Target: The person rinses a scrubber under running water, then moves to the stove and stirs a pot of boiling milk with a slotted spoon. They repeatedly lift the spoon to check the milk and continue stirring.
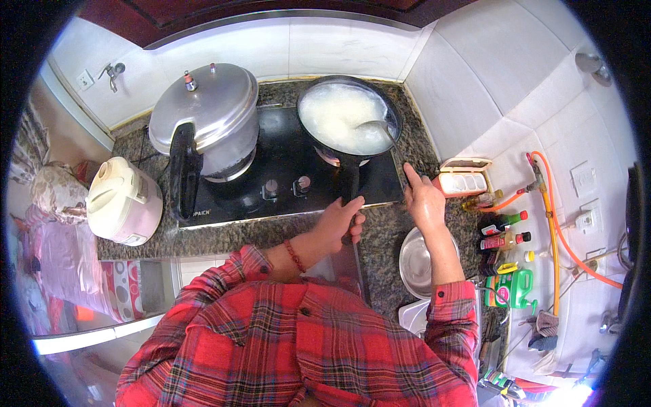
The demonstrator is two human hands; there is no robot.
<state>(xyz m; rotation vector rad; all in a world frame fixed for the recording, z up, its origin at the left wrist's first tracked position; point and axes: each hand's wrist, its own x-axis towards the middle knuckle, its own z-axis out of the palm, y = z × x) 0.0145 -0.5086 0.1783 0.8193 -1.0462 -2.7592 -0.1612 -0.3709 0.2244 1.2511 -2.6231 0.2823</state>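
A black wok-style pan [306, 133] sits on the right burner of the black glass gas cooktop [277, 152]. White, cloudy liquid [338, 114] with a pale mass in it fills much of the pan. My left hand [338, 224] is wrapped around the pan's long dark handle [349, 178]. In my right hand [426, 201] is the handle of a metal ladle or turner [374, 125], index finger stretched along it. Its head dips into the liquid at the pan's right side; the liquid hides part of it.
A large pressure cooker [218, 107] stands on the left burner, a rice cooker [124, 201] left of it. Beneath my right forearm is a metal bowl [414, 259]. A seasoning box [463, 180], several bottles [503, 239] and a green jug [511, 290] line the right wall.
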